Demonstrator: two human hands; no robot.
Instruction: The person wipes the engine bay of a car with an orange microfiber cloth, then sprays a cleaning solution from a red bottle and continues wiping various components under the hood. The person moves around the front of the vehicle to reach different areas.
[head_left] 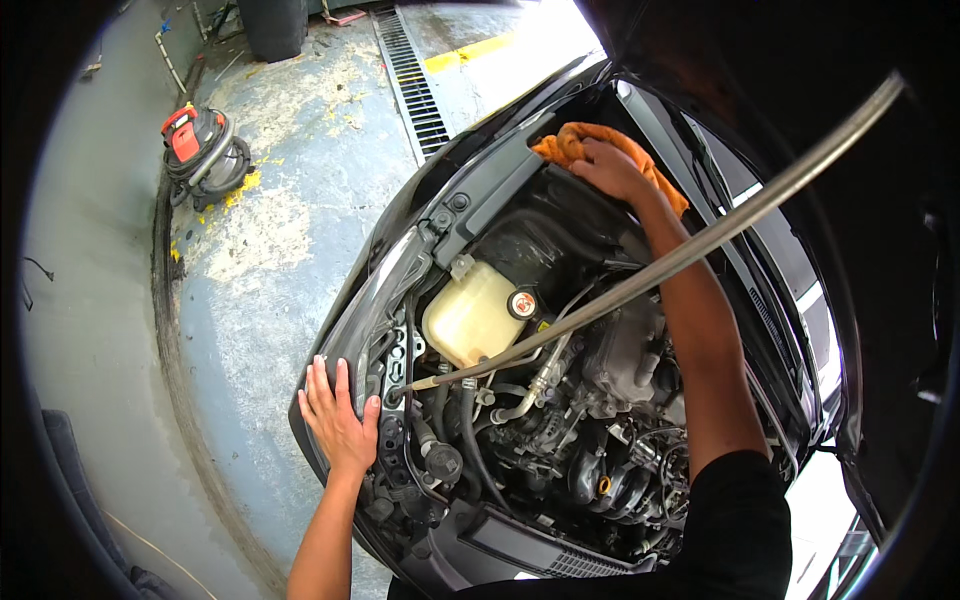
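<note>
My right hand (607, 170) is reached out to the far corner of a car's engine bay, its fingers on a bunched orange cloth (648, 160). The cloth lies against the dark trim near the base of the windscreen, and part of it is under my palm. My left hand (340, 418) rests flat on the car's front edge, by the headlight (375, 290), fingers stretched out and holding nothing. Between my arms sits a cream-coloured plastic reservoir (465, 315) with a dark round cap (521, 304).
A metal hood prop rod (660, 268) slants across the bay, passing over my right forearm. The raised hood (800, 60) fills the upper right. Engine parts and hoses (560, 430) lie below. A red and black vacuum cleaner (200, 150) stands by the wall, left of a floor grate (408, 85).
</note>
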